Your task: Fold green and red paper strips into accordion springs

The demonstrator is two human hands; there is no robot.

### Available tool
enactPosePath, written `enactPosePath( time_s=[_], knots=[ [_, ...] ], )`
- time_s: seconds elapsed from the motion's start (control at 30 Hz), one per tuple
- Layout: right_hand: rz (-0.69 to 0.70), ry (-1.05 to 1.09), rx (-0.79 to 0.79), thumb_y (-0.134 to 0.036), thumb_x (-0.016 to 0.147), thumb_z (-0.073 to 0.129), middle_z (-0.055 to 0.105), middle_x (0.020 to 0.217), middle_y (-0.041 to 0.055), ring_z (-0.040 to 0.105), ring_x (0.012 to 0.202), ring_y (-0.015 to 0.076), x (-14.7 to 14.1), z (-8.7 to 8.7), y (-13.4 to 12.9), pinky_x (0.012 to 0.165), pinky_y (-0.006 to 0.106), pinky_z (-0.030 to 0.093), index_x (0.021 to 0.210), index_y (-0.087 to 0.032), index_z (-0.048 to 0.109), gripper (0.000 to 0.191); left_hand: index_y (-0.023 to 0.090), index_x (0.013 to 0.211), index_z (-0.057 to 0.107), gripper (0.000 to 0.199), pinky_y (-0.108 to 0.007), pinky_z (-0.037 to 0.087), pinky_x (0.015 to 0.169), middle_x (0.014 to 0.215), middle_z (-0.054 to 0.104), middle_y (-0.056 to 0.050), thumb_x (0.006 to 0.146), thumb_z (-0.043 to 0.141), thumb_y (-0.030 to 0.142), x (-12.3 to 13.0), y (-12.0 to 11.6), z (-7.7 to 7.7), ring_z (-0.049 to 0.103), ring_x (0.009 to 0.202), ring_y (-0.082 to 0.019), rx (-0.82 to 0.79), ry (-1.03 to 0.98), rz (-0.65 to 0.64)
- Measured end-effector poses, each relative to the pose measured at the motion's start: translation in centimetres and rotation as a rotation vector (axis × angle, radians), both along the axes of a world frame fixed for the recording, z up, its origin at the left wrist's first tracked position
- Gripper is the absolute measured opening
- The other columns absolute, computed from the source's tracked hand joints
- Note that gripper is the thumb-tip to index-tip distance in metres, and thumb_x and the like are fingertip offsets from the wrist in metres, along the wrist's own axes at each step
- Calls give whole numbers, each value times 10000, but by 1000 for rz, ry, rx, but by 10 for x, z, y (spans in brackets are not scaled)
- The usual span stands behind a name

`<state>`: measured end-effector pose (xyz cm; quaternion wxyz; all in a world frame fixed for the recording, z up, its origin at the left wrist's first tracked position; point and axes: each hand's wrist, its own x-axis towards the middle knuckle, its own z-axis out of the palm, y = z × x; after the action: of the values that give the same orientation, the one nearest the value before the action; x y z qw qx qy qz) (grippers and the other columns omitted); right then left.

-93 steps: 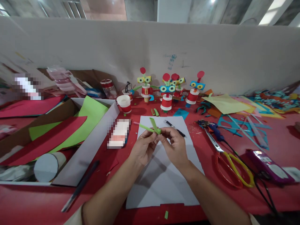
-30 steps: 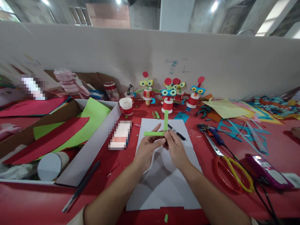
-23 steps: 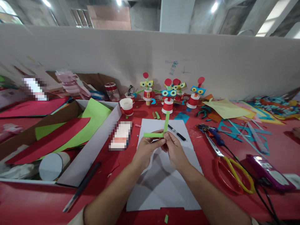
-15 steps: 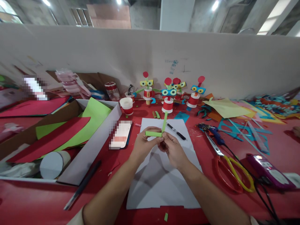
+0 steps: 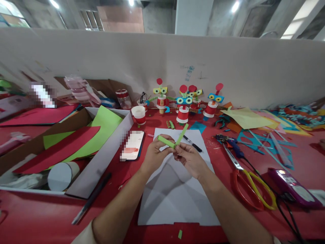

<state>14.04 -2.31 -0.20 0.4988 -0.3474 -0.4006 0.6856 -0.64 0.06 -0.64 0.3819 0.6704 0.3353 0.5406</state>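
Note:
Two light-green paper strips meet at a corner between my hands, forming a V above a white sheet. My left hand is closed around the strip that points left. At the corner, the fingers of my right hand pinch the strips, with one arm of the V rising to the upper right. The fingertips partly hide the join. Just behind my right hand, a black pen lies across the sheet. Beyond it are small folded green paper springs.
Paper-cup robot figures stand along the back wall. A box of coloured paper and a phone lie to the left. Right of the sheet are scissors, a glue gun with a cord, and a purple device.
The strips have turned from an L shape into a tilted V, the upright one now leaning right. Both hands keep their grip, and the view has shifted slightly.

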Motion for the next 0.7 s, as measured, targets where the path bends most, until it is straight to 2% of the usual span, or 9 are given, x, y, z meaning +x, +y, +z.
enactPosePath(
  time_s=[0.17,0.33,0.53,0.7],
  knots=[
    [6,-63,20,-488,618,806,508,605,-34,432,579,93,4,0,1,584,259,314,666,-175,651,353,202,722,722,117,-328,471,832,878,650,-52,762,705,311,-4,2,0,591,877,-194,44,38,-23],
    [-38,-187,104,-506,589,813,505,576,-34,396,580,105,2,-1,2,588,271,298,652,-178,650,372,207,684,718,137,-322,473,819,887,636,-56,766,698,315,-7,3,5,590,856,-184,81,96,-86],
    [-117,-96,96,-472,597,803,456,537,-41,329,542,103,1,-3,-1,546,275,236,608,-194,631,327,226,814,737,103,-349,477,860,961,661,-65,742,720,298,-5,-1,10,612,920,-205,2,45,-98],
    [-158,-75,124,-460,606,795,455,522,-35,333,536,107,-3,-6,-3,537,280,231,586,-195,622,318,204,799,727,114,-357,460,905,982,662,-79,719,741,283,-4,-3,11,608,970,-220,-25,42,-192]
  ],
)
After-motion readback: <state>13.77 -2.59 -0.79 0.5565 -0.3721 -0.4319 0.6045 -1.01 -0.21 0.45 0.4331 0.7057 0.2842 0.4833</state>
